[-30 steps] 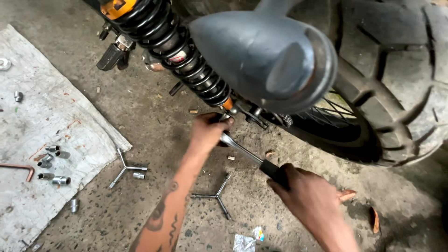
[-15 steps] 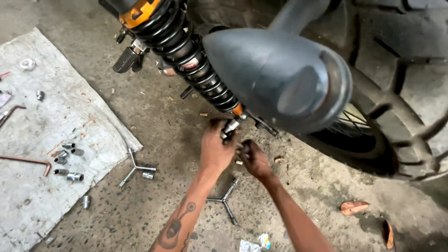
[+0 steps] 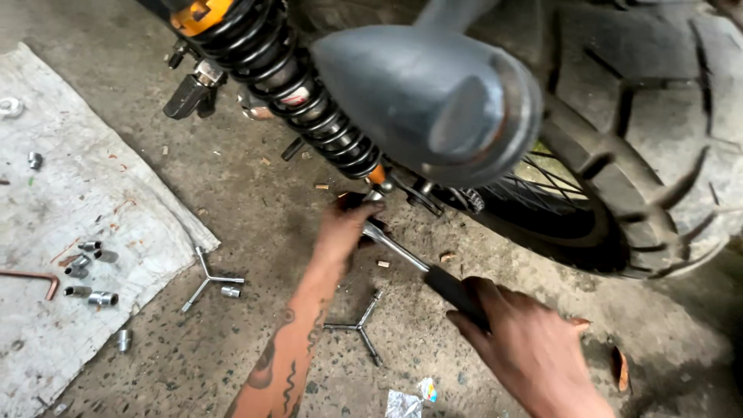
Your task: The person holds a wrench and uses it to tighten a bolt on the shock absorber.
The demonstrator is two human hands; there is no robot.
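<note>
A metal ratchet wrench [image 3: 402,253] with a black handle runs from the lower mount of the black coil shock absorber [image 3: 288,85] down to the right. My left hand [image 3: 344,228], with a tattooed forearm, holds the wrench head against the bolt at the shock's lower end. My right hand [image 3: 520,340] grips the black handle. Above them hangs the grey exhaust muffler [image 3: 433,101], and the rear tyre [image 3: 658,139] with its spokes stands at the right.
Two Y-shaped socket wrenches lie on the concrete floor, one [image 3: 207,277] by the cloth and one [image 3: 358,327] below my left arm. A white cloth [image 3: 70,224] at the left carries several loose sockets. A foil scrap [image 3: 402,402] lies near the bottom edge.
My right hand went up close beside the left hand half a second ago and has now swung back down and right along the wrench handle. The left hand stays at the bolt.
</note>
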